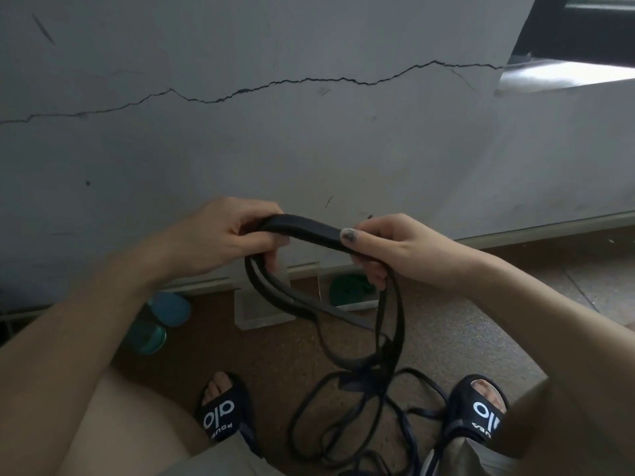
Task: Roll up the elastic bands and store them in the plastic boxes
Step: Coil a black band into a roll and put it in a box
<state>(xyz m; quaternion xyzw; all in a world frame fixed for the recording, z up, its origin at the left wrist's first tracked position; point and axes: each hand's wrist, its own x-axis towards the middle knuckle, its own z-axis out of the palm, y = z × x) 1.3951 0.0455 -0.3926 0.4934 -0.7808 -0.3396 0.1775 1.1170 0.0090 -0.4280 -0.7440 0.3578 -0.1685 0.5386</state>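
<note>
A black elastic band (305, 227) stretches between my two hands at chest height. My left hand (226, 231) grips its left end, where the band bends down into a loop. My right hand (385, 247) pinches the band with thumb on top and fingers curled beneath. The rest of the band hangs down and lies tangled on the floor (364, 403) between my feet. On the floor by the wall stand a clear plastic box (257, 314) and a second clear box holding a rolled green band (347, 286).
A cracked grey wall (309, 132) rises straight ahead. A blue roll (173, 309) and a teal roll (147, 338) lie on the floor at the left. My feet in black slippers (223, 413) flank the tangle. A window sill (567, 75) is at the upper right.
</note>
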